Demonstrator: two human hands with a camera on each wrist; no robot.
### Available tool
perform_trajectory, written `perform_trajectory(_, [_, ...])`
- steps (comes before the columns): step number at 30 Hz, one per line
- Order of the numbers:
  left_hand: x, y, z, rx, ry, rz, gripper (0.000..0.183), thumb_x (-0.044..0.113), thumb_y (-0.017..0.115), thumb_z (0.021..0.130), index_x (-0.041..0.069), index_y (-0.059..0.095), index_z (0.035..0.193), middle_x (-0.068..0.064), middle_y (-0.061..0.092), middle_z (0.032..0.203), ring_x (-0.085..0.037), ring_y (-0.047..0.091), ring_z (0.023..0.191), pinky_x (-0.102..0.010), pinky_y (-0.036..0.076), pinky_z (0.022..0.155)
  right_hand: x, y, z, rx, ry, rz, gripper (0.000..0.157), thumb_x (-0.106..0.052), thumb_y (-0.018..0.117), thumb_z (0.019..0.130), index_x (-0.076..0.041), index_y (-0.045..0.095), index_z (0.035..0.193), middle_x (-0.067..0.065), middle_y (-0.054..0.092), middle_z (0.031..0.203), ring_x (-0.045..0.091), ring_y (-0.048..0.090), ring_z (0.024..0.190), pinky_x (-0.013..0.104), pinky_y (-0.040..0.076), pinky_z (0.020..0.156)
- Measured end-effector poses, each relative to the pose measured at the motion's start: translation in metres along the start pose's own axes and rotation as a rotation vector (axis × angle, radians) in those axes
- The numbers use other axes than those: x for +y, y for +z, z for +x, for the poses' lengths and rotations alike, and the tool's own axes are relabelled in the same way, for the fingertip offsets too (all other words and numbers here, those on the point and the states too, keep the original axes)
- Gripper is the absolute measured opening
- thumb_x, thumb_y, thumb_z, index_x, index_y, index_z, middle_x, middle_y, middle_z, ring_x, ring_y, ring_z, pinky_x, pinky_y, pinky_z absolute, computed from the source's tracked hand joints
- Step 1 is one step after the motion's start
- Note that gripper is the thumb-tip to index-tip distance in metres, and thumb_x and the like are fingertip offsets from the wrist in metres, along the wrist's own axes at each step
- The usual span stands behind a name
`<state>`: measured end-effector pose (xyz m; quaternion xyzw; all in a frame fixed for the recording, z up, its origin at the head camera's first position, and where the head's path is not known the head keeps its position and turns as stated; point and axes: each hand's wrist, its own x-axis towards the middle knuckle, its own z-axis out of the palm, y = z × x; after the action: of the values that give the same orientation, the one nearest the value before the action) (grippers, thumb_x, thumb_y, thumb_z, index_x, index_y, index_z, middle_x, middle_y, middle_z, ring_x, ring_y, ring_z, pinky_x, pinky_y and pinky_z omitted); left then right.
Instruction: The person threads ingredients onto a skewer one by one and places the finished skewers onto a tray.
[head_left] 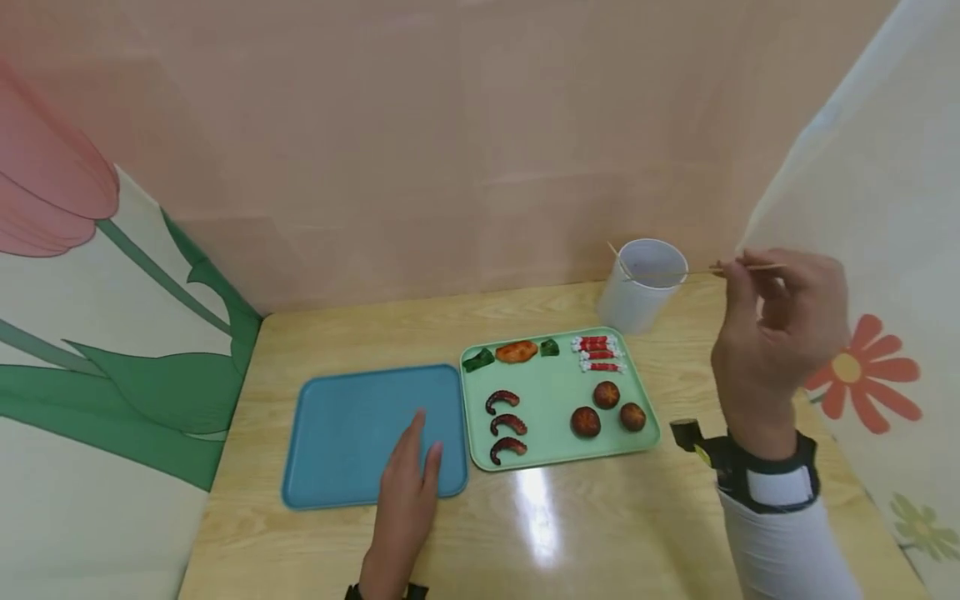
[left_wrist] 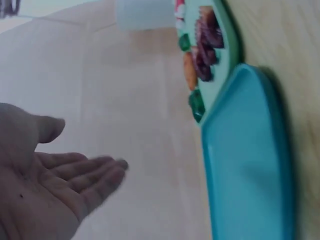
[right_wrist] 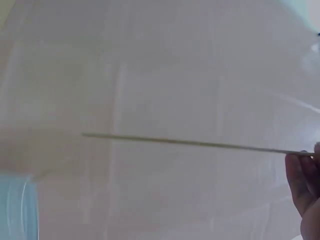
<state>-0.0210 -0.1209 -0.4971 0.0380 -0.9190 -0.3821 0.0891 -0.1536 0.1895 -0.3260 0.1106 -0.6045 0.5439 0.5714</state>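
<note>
My right hand (head_left: 780,333) is raised at the right, pinching a thin wooden skewer (right_wrist: 190,143) between thumb and fingers. The skewer lies nearly level and points left; in the head view it crosses the rim of a white cup (head_left: 633,307). Another skewer (head_left: 614,252) leans out of that cup. My left hand (head_left: 408,492) is held over the right part of a blue tray (head_left: 345,442), fingers straight and thumb apart. In the left wrist view its palm (left_wrist: 45,190) shows with nothing in it.
A green tray (head_left: 551,417) adjoins the blue one. On it lie three dark-red tentacles (head_left: 508,447), three brown mushroom caps (head_left: 586,422), red-and-white sticks (head_left: 596,343), an orange piece (head_left: 516,352) and two green pieces (head_left: 477,360). Pink and floral cloth walls surround the wooden table (head_left: 570,542).
</note>
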Motion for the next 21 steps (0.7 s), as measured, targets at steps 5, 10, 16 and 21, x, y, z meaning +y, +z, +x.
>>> perform_trajectory(5, [0.014, 0.002, 0.004, 0.106, 0.225, -0.041, 0.047, 0.028, 0.051, 0.100, 0.011, 0.048, 0.144, -0.007, 0.057, 0.138, -0.023, 0.054, 0.125, -0.043, 0.050, 0.095, -0.034, 0.008, -0.024, -0.216, 0.045, 0.445, 0.017, 0.024, 0.067, 0.072, 0.026, 0.057, 0.086, 0.026, 0.062, 0.085, 0.026, 0.068, 0.078, 0.029, 0.058, 0.076])
perform_trajectory(10, [0.030, 0.006, 0.012, 0.157, 0.423, -0.098, 0.051, 0.014, 0.063, 0.092, 0.008, 0.051, 0.141, -0.009, 0.060, 0.135, -0.023, 0.058, 0.121, -0.036, 0.053, 0.091, -0.044, 0.018, -0.060, -0.611, 0.158, 0.627, 0.015, 0.025, 0.063, 0.075, 0.025, 0.056, 0.089, 0.023, 0.062, 0.088, 0.023, 0.069, 0.081, 0.027, 0.059, 0.072])
perform_trajectory(16, [0.039, 0.015, 0.016, 0.181, 0.476, -0.214, 0.039, 0.002, 0.067, 0.086, 0.005, 0.066, 0.125, -0.011, 0.073, 0.107, -0.018, 0.070, 0.097, -0.023, 0.057, 0.076, -0.040, 0.033, -0.097, -0.810, 0.327, 0.621, 0.028, 0.032, 0.058, 0.072, 0.015, 0.060, 0.095, 0.021, 0.061, 0.090, 0.022, 0.069, 0.079, 0.030, 0.059, 0.069])
perform_trajectory(21, [0.033, 0.018, 0.009, 0.184, 0.330, -0.221, 0.022, -0.003, 0.065, 0.086, 0.001, 0.073, 0.105, -0.008, 0.075, 0.091, -0.011, 0.071, 0.078, -0.015, 0.055, 0.068, 0.005, 0.042, -0.123, -1.017, 0.466, 0.362, 0.019, 0.003, 0.059, 0.090, 0.002, 0.063, 0.108, 0.014, 0.067, 0.098, 0.023, 0.068, 0.090, 0.035, 0.058, 0.080])
